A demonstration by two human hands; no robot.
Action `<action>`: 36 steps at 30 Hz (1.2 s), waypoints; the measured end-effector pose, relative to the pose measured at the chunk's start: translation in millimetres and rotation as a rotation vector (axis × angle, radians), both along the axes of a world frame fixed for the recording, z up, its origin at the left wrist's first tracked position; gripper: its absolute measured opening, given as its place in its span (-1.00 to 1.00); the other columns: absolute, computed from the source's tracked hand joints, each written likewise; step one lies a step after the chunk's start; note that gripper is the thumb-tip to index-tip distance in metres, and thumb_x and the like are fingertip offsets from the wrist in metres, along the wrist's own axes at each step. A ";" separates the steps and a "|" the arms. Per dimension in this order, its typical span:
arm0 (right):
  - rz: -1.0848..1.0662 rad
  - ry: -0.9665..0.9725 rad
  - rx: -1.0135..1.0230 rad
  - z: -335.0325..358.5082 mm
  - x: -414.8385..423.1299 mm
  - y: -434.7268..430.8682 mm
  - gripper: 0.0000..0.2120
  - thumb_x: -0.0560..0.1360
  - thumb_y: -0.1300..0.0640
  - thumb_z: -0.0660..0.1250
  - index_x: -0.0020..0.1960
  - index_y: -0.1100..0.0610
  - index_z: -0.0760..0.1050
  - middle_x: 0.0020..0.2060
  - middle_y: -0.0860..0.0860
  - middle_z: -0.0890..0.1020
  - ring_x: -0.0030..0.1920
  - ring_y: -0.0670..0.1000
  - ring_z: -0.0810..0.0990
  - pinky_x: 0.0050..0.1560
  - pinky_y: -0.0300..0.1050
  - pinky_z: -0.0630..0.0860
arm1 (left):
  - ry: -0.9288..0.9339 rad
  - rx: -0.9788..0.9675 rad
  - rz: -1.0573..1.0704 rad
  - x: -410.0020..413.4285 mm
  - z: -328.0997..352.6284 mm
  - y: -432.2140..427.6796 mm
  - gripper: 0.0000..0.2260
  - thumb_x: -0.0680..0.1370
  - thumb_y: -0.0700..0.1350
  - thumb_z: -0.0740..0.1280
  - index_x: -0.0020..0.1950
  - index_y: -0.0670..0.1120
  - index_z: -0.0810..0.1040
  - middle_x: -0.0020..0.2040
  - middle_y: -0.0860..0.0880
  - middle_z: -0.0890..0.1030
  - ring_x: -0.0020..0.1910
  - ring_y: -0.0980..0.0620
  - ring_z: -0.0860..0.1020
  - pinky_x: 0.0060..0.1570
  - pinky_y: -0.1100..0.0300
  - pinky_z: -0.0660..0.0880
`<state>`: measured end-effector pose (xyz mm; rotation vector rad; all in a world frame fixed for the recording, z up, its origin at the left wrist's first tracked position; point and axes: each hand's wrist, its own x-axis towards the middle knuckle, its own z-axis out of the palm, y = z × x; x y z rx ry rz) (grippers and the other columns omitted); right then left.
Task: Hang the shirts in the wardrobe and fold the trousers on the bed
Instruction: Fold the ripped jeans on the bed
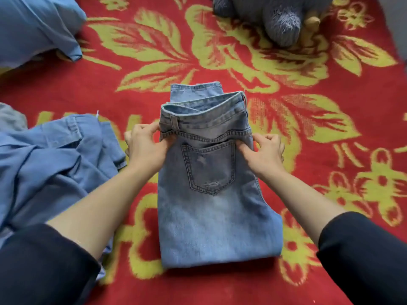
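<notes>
Here are the jeans point(211, 194), pale blue denim, folded into a long block in the middle of the bed point(308, 133), lying flat on its red blanket with the big yellow-green flowers. The back pocket faces up, the waistband lies at the far end, and the folded edge is nearest to me. Another layer of denim pokes out beyond the waistband on the far side (a leg hem, by the look of it).

My left hand point(145, 146) is on the left edge just below the waistband, fingers curled and pinching the denim beside the belt loop. My right hand point(266, 150) is on the right edge at the same level, thumb pressed beside the pocket's top corner and fingers curled round the seam, so both hands grip the jeans. Dark sleeves are pushed up both forearms.

Out to the left, a blue shirt point(55, 161) lies crumpled on the blanket, just beside my left arm and apart from the jeans. A bit of grey cloth point(11, 117) shows at the left edge beyond it. At the far left corner sits a blue bundle of fabric point(33, 29); I can't tell what it is. At the far right rests a fuzzy grey plush toy point(275, 16), well apart from the jeans.
</notes>
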<state>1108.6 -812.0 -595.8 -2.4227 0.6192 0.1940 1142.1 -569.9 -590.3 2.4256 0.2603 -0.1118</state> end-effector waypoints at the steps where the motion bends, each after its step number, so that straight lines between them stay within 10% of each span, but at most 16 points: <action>1: -0.010 -0.006 0.005 -3.0 13.2 -0.7 -0.72 0.47 -0.18 0.33 -0.01 0.01 0.56 0.04 0.00 0.26 0.26 0.10 0.26 0.25 0.01 0.25 | -0.009 0.009 -0.008 14.7 -3.2 0.6 -0.78 0.48 0.07 0.38 0.07 0.04 0.63 0.03 -0.16 0.54 0.20 -0.18 0.40 0.13 0.08 0.31; 9: -0.042 0.000 0.039 -32.4 103.8 3.4 -0.62 0.51 -0.24 0.24 0.12 0.01 0.54 0.19 0.11 0.32 0.33 0.16 0.24 0.37 0.04 0.18 | -0.021 0.009 0.108 101.6 -33.5 -7.0 -0.65 0.49 0.15 0.33 0.26 0.15 0.51 0.27 -0.10 0.41 0.33 -0.13 0.22 0.24 -0.06 0.24; 15: 0.141 0.035 -0.032 -65.5 85.9 1.8 -0.30 0.51 -0.16 0.28 0.55 -0.09 0.06 0.49 0.05 0.14 0.48 0.13 0.10 0.46 0.17 0.10 | 0.215 0.200 -0.161 64.2 -74.8 -17.0 -0.20 0.52 0.27 0.20 0.52 0.15 -0.29 0.56 -0.07 -0.22 0.53 -0.12 -0.16 0.40 -0.22 -0.06; 23: 0.740 -0.150 -0.238 -33.7 -73.9 -17.2 -0.38 0.44 -0.02 0.36 0.45 0.13 0.33 0.43 0.13 0.37 0.42 0.17 0.36 0.30 0.12 0.39 | -0.072 0.244 -0.673 -86.7 -58.0 -31.4 -0.38 0.56 0.18 0.09 0.54 0.01 -0.02 0.56 -0.14 -0.04 0.54 -0.11 -0.08 0.48 -0.02 -0.07; 29: 0.981 -0.015 -0.336 -38.5 -153.9 -36.5 -0.28 0.43 -0.24 0.30 0.48 0.08 0.29 0.45 0.07 0.34 0.46 0.11 0.29 0.40 -0.02 0.18 | 0.073 0.321 -0.973 -161.1 -66.1 -16.7 -0.25 0.44 0.23 0.23 0.55 -0.03 0.10 0.54 -0.19 0.05 0.52 -0.20 0.04 0.43 -0.05 0.01; 36: 1.054 0.127 -0.337 -38.9 -134.0 -34.9 -0.43 0.52 -0.01 0.33 0.49 0.04 0.28 0.50 0.03 0.25 0.51 0.06 0.18 0.49 -0.05 0.05 | 0.126 0.492 -1.011 -154.0 -53.3 -25.2 -0.36 0.41 -0.07 0.38 0.44 -0.25 0.33 0.47 -0.28 0.25 0.47 -0.28 0.19 0.40 -0.13 0.19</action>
